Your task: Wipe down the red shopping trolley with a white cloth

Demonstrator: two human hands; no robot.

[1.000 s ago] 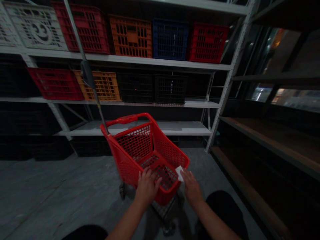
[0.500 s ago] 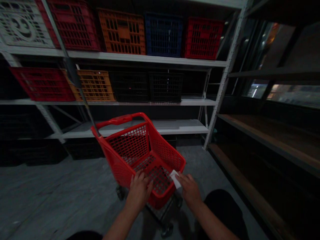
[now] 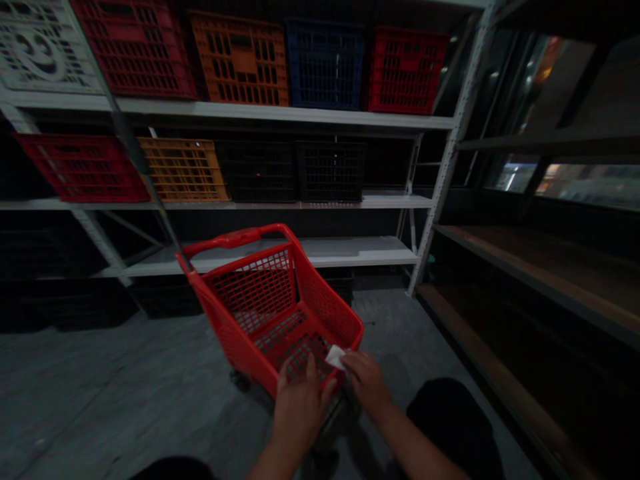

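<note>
A red plastic shopping cart [image 3: 323,287] with mesh walls stands before me, its handle on the far side. My left hand [image 3: 301,400] is at the cart's near rim, fingers apart and nothing in them; whether it touches the rim I cannot tell. Pinched in my right hand [image 3: 367,383] is a small white wipe [image 3: 335,357], beside the near right corner of the cart. The wipe lies over the inner side of that corner. A thin pole [image 3: 165,217] rises from the cart's left handle corner.
Behind the cart is a white metal shelf rack [image 3: 285,207] holding an orange crate [image 3: 240,60], a blue crate [image 3: 325,67], a red crate [image 3: 407,72] and several others. Dark wooden shelves [image 3: 530,267] run along the right. Grey concrete floor [image 3: 125,393] lies to the left.
My left hand has moved right and down along the near rim, and its fingers have spread. My right hand has shifted left with the wipe. The cart has shifted slightly left.
</note>
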